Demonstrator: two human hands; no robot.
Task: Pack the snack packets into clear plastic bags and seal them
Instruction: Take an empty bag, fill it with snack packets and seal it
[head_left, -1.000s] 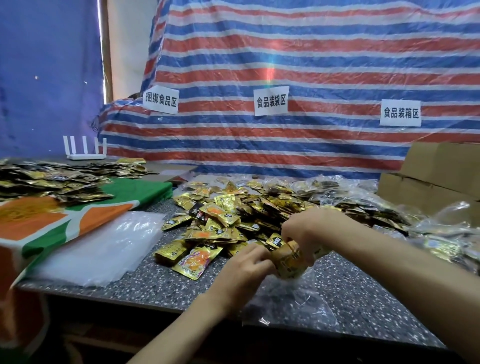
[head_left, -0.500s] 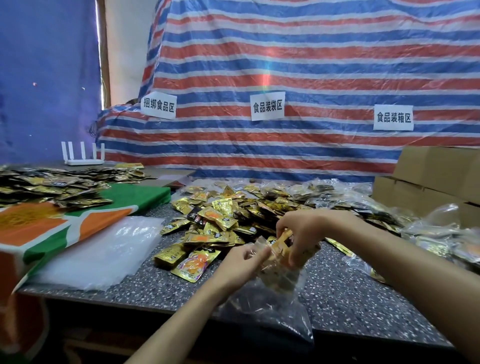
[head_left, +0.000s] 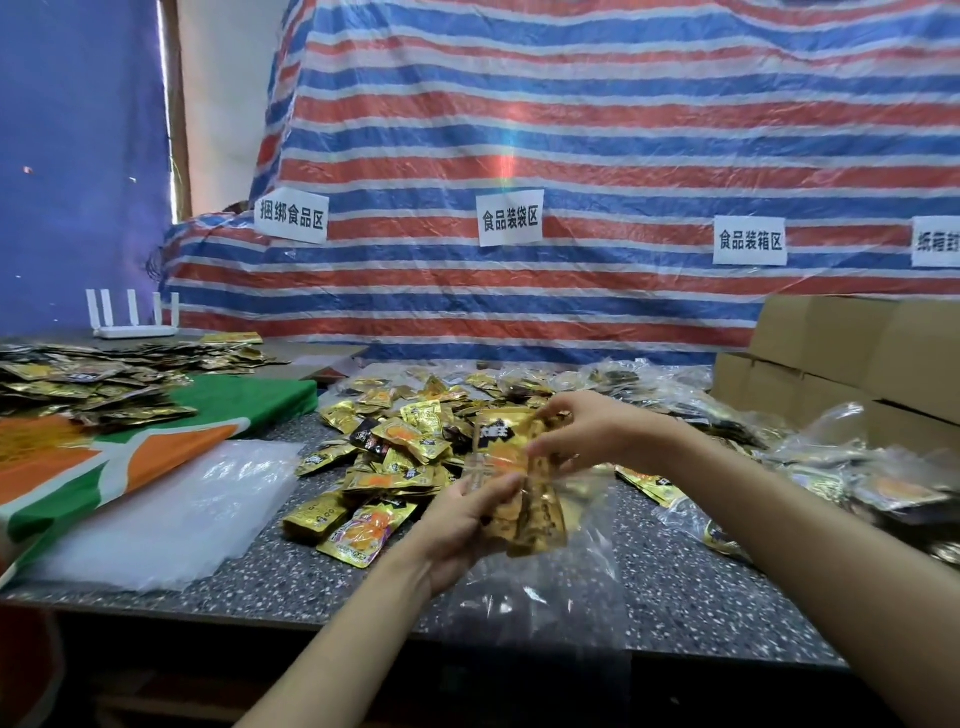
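A: What changed in the last second?

B: The bundle of snack packets (head_left: 519, 483) came up. It had been low, near the table (head_left: 701, 597), bunched in the right hand. Now it stood upright between both hands, above the table's front edge.

A: Grips?

B: Left hand (head_left: 457, 525) was curled round the bundle's lower left side. Right hand (head_left: 587, 436) pinched its top edge. Both held narrow and tight.

A: And the bag?

B: The clear plastic bag (head_left: 545, 587) went from lying on the table to hanging slack under the bundle. The film was blurred, so I couldn't tell how far in the packets were.

A: Meaning?

B: My read: insertion was under way and the seal not started. The mouth looked unclosed.

A: Anything else moved?

B: No. The loose pile (head_left: 395, 452) was just behind the hands, the empty bag stack (head_left: 171, 509) to the left, and the filled bags (head_left: 831, 467) to the right by the cardboard boxes (head_left: 831, 358).
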